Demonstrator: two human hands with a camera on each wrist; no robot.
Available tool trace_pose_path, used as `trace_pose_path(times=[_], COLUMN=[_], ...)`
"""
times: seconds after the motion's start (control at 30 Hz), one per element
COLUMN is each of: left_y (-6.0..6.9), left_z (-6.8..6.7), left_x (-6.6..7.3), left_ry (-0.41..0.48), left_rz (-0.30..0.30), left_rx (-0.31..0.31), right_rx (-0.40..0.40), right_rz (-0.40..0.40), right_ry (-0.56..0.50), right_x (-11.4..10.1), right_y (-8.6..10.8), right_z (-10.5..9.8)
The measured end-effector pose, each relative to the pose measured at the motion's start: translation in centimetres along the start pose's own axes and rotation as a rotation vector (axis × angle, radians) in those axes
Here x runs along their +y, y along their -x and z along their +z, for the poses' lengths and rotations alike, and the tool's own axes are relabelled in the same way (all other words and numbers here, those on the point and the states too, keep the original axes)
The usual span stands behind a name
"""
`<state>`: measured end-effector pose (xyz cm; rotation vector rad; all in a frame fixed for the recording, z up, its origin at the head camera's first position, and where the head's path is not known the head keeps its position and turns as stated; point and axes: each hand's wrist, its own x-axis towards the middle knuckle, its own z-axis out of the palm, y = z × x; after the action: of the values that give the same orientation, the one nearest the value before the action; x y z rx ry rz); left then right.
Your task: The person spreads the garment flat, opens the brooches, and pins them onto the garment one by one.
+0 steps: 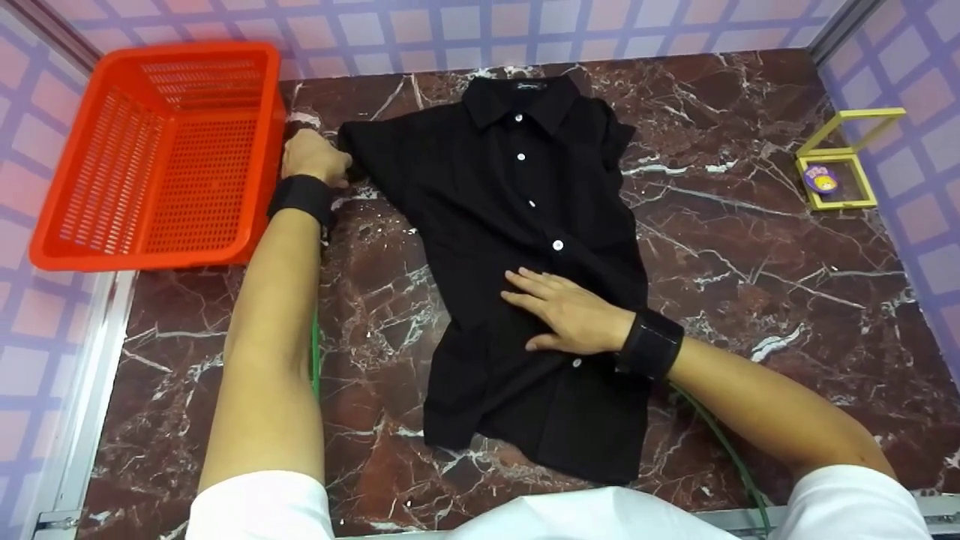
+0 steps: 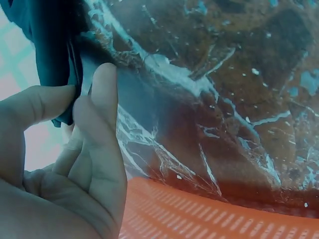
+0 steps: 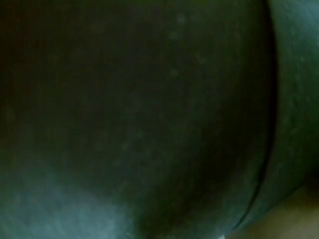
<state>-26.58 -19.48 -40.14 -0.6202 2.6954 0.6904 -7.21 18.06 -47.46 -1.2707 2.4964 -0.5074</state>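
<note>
A black short-sleeved shirt point(image 1: 480, 195) with white buttons lies front up on the marbled table, its collar towards the back wall. At the end of the sleeve on the left, my left hand point(image 1: 313, 156) pinches the cuff. The left wrist view shows the thumb and fingertips of that hand point(image 2: 75, 144) gripping the edge of the black sleeve point(image 2: 55, 55). My right hand point(image 1: 570, 311) rests flat on the lower front of the shirt, fingers spread. In the right wrist view dark cloth point(image 3: 149, 99) fills nearly everything, and the hand is not seen there.
An orange-red plastic basket point(image 1: 259, 150) stands at the left, close beside my left wrist. On the right side sits a small yellow frame point(image 1: 862, 180) with a round purple badge point(image 1: 822, 179). Patterned walls point(image 1: 450, 34) border the table point(image 1: 757, 247). Green cable point(image 1: 731, 450) runs near my right arm.
</note>
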Motion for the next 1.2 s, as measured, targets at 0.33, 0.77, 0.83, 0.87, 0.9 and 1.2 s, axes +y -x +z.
trace_pose_path(times=[0.33,0.77,0.83,0.87,0.9,1.2], left_y=[-0.4,-0.2,-0.2,-0.1,-0.1,0.3], left_z=[-1.3,-2.7,-3.1,-3.2,-3.3,-4.0], left_x=[-0.1,0.6,0.6,0.6,0.6,1.1], left_ry=[0.0,0.127,0.119,0.116,0.116,0.248], left_rz=[-0.024,-0.032,-0.022,-0.015,-0.011,0.002], left_rx=[0.081,0.119,0.12,0.121,0.124,0.221], right_rx=[-0.001,0.009,0.012,0.013,0.014,0.003], right_rz=[0.002,-0.015,-0.017,-0.018,-0.018,-0.003], right_ry=[0.004,0.012,0.011,0.01,0.01,0.005], right_x=[0.0,0.0,-0.1,-0.1,-0.1,-0.1], right_y=[0.1,0.1,0.1,0.1,0.1,0.1], right_z=[0.0,0.1,0.0,0.0,0.0,0.0])
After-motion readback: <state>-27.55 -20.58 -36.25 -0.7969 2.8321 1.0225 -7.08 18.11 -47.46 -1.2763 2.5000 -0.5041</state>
